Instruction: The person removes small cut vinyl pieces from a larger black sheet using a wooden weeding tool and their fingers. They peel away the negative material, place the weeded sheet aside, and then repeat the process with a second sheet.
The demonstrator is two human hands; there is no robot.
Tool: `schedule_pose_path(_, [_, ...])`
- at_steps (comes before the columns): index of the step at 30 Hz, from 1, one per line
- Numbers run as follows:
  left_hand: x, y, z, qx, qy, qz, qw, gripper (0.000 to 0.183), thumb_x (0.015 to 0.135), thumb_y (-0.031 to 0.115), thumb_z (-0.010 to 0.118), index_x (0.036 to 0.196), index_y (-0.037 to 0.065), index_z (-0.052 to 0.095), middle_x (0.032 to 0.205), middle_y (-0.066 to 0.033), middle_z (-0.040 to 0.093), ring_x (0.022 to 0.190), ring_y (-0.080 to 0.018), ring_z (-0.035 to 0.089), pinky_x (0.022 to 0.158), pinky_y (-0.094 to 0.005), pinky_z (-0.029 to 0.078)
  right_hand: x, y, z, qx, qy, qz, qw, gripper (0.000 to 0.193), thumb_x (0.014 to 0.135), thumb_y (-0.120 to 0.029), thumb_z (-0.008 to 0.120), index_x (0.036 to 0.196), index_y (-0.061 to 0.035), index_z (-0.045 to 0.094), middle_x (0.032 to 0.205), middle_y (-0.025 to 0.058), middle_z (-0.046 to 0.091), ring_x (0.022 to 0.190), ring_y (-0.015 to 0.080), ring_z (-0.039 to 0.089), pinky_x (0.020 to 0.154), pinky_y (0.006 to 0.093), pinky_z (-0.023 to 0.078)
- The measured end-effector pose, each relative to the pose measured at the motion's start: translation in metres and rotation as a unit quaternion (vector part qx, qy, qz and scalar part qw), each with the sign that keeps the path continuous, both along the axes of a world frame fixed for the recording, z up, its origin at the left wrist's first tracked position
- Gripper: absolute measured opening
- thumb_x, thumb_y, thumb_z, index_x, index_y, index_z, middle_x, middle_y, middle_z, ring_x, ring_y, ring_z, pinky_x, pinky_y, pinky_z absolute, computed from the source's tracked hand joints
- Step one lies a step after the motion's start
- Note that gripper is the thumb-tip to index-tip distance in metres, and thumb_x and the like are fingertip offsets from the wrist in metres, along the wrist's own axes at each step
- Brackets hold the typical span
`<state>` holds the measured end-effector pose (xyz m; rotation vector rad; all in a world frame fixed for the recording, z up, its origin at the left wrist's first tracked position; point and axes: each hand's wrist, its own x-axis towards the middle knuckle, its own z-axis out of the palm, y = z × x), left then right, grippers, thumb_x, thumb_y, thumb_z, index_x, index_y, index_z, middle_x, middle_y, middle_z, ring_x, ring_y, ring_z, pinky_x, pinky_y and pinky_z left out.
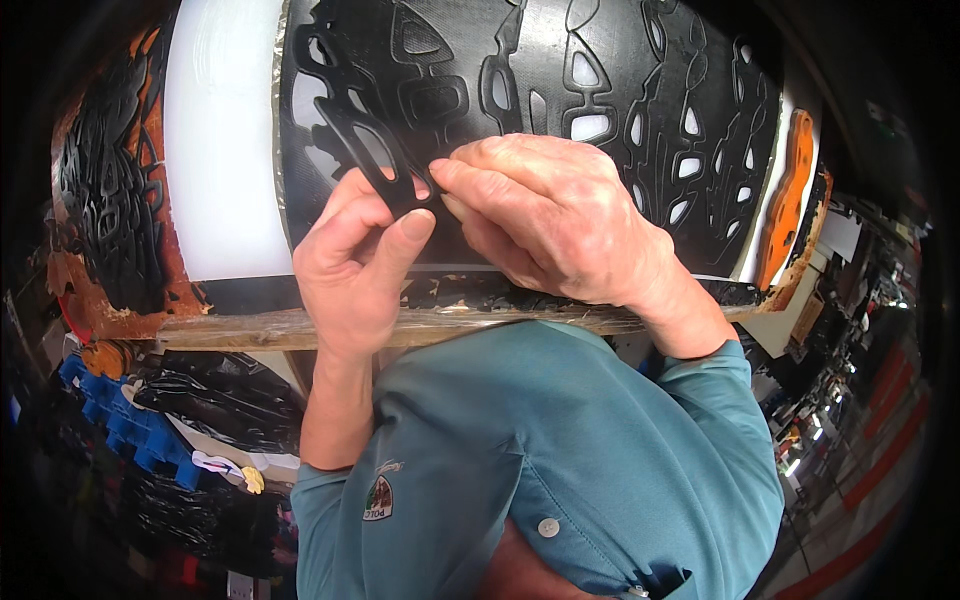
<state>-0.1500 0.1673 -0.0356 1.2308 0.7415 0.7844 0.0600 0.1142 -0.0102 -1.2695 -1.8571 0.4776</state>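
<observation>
A black rubber cut-out piece (372, 150), long and narrow with several openings, is tilted up off the black sheet. My left hand (350, 265) grips its near end between thumb and fingers, with fingertips showing through the openings. Beside that same end, the thumb and fingers of my right hand (555, 215) are pinched together. What they hold, if anything, is hidden. Under both hands lies the black rubber sheet (540, 60), cut with rows of similar outlines. White shows through several of its holes.
A pile of black cut-out pieces (110, 190) lies at the far left, beside a white board (222, 140). An orange wavy-edged template (785, 200) rests at the right. The bench's worn wooden edge (240, 328) runs before me. A blue crate (125, 420) stands below, left.
</observation>
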Motion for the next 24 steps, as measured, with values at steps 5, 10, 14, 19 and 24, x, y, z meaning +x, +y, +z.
schedule_pose_path(5, [-0.001,-0.002,-0.001,-0.022,0.009,0.004,1.0,0.011,0.094,0.001,0.078,0.101,-0.006,0.073,0.116,-0.0118,0.07,0.103,-0.0146,0.063,0.088,-0.0256,0.05,0.009,0.003,0.003,-0.061,-0.005,0.027,0.998,0.036,0.081,0.004,0.079,0.115,0.0054,0.069,0.098,0.0158,0.073,0.081,0.0332,0.073,0.064,0.0385,0.06])
schedule_pose_path(10, [-0.003,-0.001,0.0,-0.005,0.043,0.003,0.999,0.01,0.094,0.0,0.078,0.099,-0.006,0.072,0.114,-0.0117,0.07,0.099,-0.0137,0.063,0.083,-0.0242,0.05,0.013,0.011,0.001,-0.082,0.002,0.057,0.995,0.031,0.081,0.003,0.077,0.111,0.0043,0.068,0.095,0.0137,0.071,0.079,0.0322,0.072,0.063,0.0389,0.059])
schedule_pose_path(14, [-0.002,-0.002,-0.004,0.035,0.078,0.021,0.996,0.01,0.093,-0.003,0.077,0.096,-0.006,0.068,0.111,-0.0103,0.07,0.093,-0.012,0.062,0.076,-0.0231,0.05,-0.001,0.012,-0.011,-0.063,-0.038,0.031,0.997,0.028,0.081,0.001,0.075,0.107,0.0043,0.066,0.087,0.0124,0.066,0.073,0.0311,0.069,0.06,0.0399,0.058])
schedule_pose_path(19, [-0.004,-0.008,-0.012,0.063,0.135,0.04,0.988,0.012,0.093,-0.007,0.076,0.093,-0.006,0.064,0.108,-0.0097,0.07,0.09,-0.0104,0.061,0.074,-0.0226,0.049,-0.018,0.009,-0.036,-0.033,-0.046,-0.01,0.998,0.028,0.079,0.0,0.075,0.104,0.0026,0.064,0.083,0.011,0.062,0.069,0.0282,0.067,0.057,0.0381,0.056])
schedule_pose_path(24, [-0.003,-0.012,-0.013,0.081,0.107,0.07,0.988,0.013,0.092,-0.01,0.075,0.092,-0.006,0.062,0.107,-0.0111,0.071,0.091,-0.0109,0.061,0.077,-0.0236,0.05,-0.03,0.008,-0.043,-0.003,-0.063,-0.087,0.994,0.026,0.079,0.0,0.073,0.104,-0.0003,0.065,0.08,0.01,0.063,0.065,0.0272,0.067,0.056,0.0369,0.057])
